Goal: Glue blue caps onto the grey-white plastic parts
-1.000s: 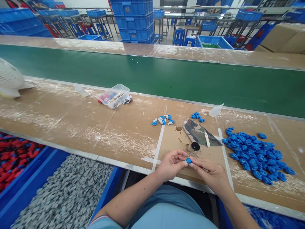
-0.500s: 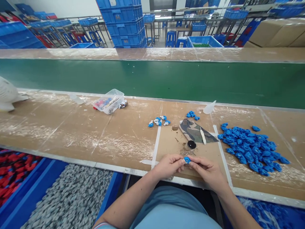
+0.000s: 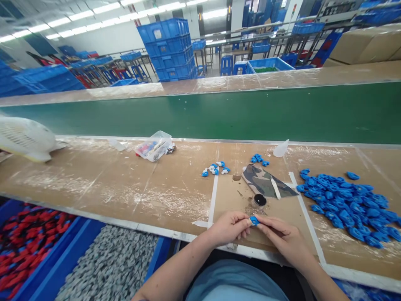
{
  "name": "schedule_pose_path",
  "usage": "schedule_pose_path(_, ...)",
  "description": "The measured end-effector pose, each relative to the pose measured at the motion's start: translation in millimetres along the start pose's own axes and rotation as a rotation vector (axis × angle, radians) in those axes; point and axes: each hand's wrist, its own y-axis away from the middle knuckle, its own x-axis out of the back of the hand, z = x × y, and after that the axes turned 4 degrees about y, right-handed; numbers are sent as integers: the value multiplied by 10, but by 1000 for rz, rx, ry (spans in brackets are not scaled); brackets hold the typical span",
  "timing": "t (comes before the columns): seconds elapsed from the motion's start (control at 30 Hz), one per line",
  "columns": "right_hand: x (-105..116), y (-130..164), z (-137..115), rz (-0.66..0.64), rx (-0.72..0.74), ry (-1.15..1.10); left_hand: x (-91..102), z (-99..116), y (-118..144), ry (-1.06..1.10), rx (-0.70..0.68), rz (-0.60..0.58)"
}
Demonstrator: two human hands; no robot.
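A small blue plastic part is pinched between my two hands near the table's front edge. My left hand grips its left side, and the fingers of my right hand close on its right side. Just beyond them stands a small jar of black liquid. Behind the jar lies a folded camouflage cloth with a white-handled tool on it. Several blue parts with white pieces sit to the left, and a big pile of blue parts spreads out on the right.
A clear plastic box and a white bottle stand along the far side of the table. Beyond runs a green conveyor belt. Bins of grey parts and red parts are below the front edge at left.
The view has tilted up and turned slightly left, so the table things sit lower and further right. Both hands still hold the blue part in much the same way.
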Motion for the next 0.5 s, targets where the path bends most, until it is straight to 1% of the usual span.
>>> schedule_pose_path(0.03,24,30,31,12,-3,21,43,15,-1,-116,-46,52)
schedule_pose_path(0.07,55,68,76,32,-10,46,105,30,-3,-245,-103,132)
schedule_pose_path(0.13,132,164,206,94,-31,98,274,55,-13,-500,-224,355)
schedule_pose_path(0.2,208,265,362,170,-56,141,477,62,-35,-698,-316,566)
schedule_pose_path(0.27,265,345,494,220,-79,169,669,49,-69,-848,-370,709)
schedule_pose_path(0.3,284,372,538,224,-85,177,746,36,-90,-909,-374,763)
schedule_pose_path(0.37,308,398,577,211,-72,190,849,9,-136,-989,-324,873)
schedule_pose_path(0.43,324,391,566,199,-24,208,884,-7,-191,-1035,-245,964)
schedule_pose_path(0.5,340,367,547,198,35,229,875,3,-266,-1069,-181,993)
